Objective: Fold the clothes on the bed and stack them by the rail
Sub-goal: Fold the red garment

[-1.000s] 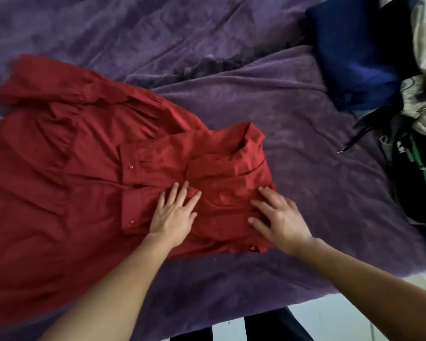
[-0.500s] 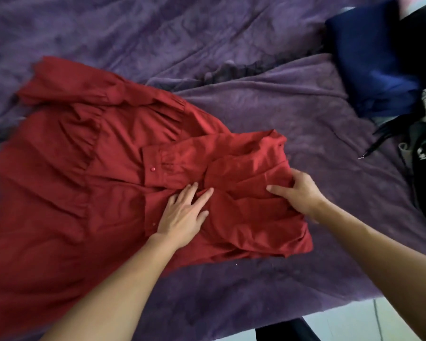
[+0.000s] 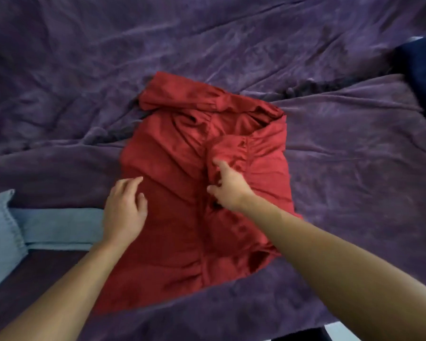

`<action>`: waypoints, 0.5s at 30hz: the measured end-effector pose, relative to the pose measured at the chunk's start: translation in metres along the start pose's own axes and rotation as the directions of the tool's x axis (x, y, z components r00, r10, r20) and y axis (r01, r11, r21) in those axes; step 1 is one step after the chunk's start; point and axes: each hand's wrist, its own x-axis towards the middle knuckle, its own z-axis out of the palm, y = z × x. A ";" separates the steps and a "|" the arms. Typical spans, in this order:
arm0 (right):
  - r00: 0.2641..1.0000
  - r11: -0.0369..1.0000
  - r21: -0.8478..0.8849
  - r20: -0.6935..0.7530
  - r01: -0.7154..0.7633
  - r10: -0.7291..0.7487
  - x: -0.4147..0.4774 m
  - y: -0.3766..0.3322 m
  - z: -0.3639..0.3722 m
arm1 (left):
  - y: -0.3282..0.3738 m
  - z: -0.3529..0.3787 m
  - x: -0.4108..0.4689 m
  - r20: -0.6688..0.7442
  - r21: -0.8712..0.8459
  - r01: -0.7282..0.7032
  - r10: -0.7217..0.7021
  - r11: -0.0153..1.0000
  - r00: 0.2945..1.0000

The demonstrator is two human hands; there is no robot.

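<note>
A red garment point(image 3: 180, 217) lies folded lengthwise into a long strip on the purple bed cover point(image 3: 342, 156), in the middle of the view. A sleeve is bunched across its far end. My left hand point(image 3: 124, 211) rests flat on the garment's left edge with relaxed fingers. Reaching onto the folded-over right layer is my right hand point(image 3: 228, 187), whose fingers press into a bunched fold near the middle. Whether they pinch the cloth is unclear in the blur.
A light blue folded cloth point(image 3: 35, 225) lies at the left, close to my left arm. A dark navy garment point(image 3: 423, 77) sits at the far right edge. The bed's near edge shows at the bottom right.
The garment's right part has been folded over onto the rest, making a narrow strip. The view swung left. My right hand moved from the right edge to the middle fold.
</note>
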 end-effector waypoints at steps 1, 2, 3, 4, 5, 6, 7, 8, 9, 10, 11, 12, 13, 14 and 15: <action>0.994 0.998 -0.055 0.106 0.014 -0.008 0.001 -0.003 0.015 | -0.010 -0.003 0.001 -0.005 0.009 0.005 -0.005 1.000 1.000; 0.983 0.994 -0.108 0.186 0.034 -0.013 0.000 -0.001 0.025 | -0.017 -0.003 0.003 -0.007 0.017 -0.001 0.002 1.000 1.000; 0.974 0.990 -0.132 0.226 0.052 -0.021 -0.003 0.003 0.031 | -0.022 -0.003 0.005 -0.008 0.020 -0.015 0.015 1.000 1.000; 0.970 0.992 -0.117 0.241 0.051 -0.021 -0.006 0.009 0.030 | -0.024 -0.002 0.008 -0.011 0.020 -0.032 0.032 0.999 0.999; 0.972 0.996 -0.079 0.234 0.043 -0.024 -0.008 0.015 0.024 | -0.024 -0.001 0.014 -0.017 0.019 -0.052 0.052 0.998 0.999; 0.979 0.998 -0.044 0.203 0.045 -0.035 -0.008 0.022 0.015 | -0.021 0.001 0.022 -0.021 0.016 -0.069 0.070 0.997 0.997; 0.991 0.998 -0.027 0.119 0.063 -0.059 -0.006 0.028 0.003 | -0.018 0.003 0.031 -0.019 0.012 -0.083 0.083 0.997 0.996; 0.995 0.994 -0.051 -0.022 0.095 -0.096 -0.001 0.033 -0.013 | -0.013 0.006 0.043 -0.013 0.009 -0.096 0.096 0.995 0.995; 0.975 0.988 -0.101 -0.181 0.112 -0.129 0.008 0.038 -0.032 | -0.007 0.008 0.058 -0.008 0.008 -0.113 0.113 0.994 0.994; 0.935 0.984 -0.148 -0.324 0.103 -0.146 0.020 0.040 -0.053 | -0.001 0.011 0.075 -0.004 0.011 -0.137 0.137 0.991 0.991; 0.890 0.978 -0.194 -0.429 0.077 -0.156 0.035 0.042 -0.074 | 0.006 0.014 0.093 0.000 0.018 -0.161 0.161 0.987 0.987; 0.855 0.968 -0.247 -0.492 0.046 -0.166 0.053 0.042 -0.094 | 0.013 0.018 0.112 0.005 0.030 -0.184 0.184 0.982 0.983; 0.836 0.952 -0.306 -0.520 0.009 -0.175 0.074 0.042 -0.111 | 0.020 0.023 0.131 0.014 0.051 -0.206 0.206 0.977 0.979; 0.837 0.931 -0.363 -0.515 -0.020 -0.183 0.097 0.041 -0.124 | 0.026 0.029 0.148 0.023 0.075 -0.225 0.224 0.971 0.974; 0.855 0.910 -0.414 -0.480 -0.025 -0.195 0.118 0.037 -0.132 | 0.032 0.037 0.163 0.032 0.103 -0.240 0.238 0.965 0.971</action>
